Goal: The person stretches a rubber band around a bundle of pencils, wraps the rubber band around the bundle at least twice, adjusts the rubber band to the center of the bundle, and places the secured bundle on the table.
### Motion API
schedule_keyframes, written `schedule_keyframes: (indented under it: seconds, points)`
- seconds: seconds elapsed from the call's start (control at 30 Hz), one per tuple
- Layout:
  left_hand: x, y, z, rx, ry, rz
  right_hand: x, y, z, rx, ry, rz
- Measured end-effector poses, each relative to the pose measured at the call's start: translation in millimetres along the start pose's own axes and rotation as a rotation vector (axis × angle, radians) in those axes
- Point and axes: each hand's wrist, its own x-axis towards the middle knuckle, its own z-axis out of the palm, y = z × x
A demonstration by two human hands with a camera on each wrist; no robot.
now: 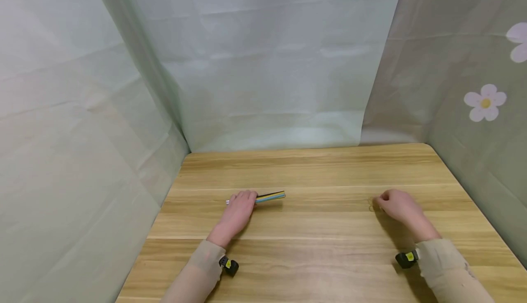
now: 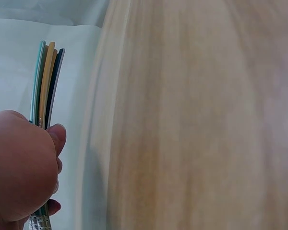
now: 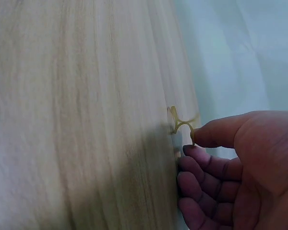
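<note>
My left hand grips a thin bundle of slim pencils over the left part of the table. In the left wrist view the pencils stick out past the thumb in teal, yellow and black; a silver patterned end shows below the fist. The fingers hide their middle. Over on the right, my right hand pinches a yellowish rubber band by thumb and index fingertip. The band hangs in a loose, twisted curve, close over the table, and the other fingers are curled beneath.
The wood-grain table spreads between and in front of both hands. Pale cloth hangs behind its far edge and along both sides, with printed flowers on the right. A small black camera sits on each wrist.
</note>
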Motion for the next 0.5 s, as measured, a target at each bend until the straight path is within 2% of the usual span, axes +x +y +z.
schedule_keyframes:
  seconds: [0.17,0.33,0.5]
  points:
    - [-0.1,-0.8,0.4,-0.005,0.019,0.004,1.5,2.7,1.5,0.05,0.004,-0.014]
    - [0.0,-1.4,0.1,0.01,0.046,0.017,1.7,4.1,1.8,0.151,0.022,-0.042]
    - [0.5,1.0,-2.7,0.004,0.036,0.02,2.2,1.0,2.9,0.239,0.05,-0.042]
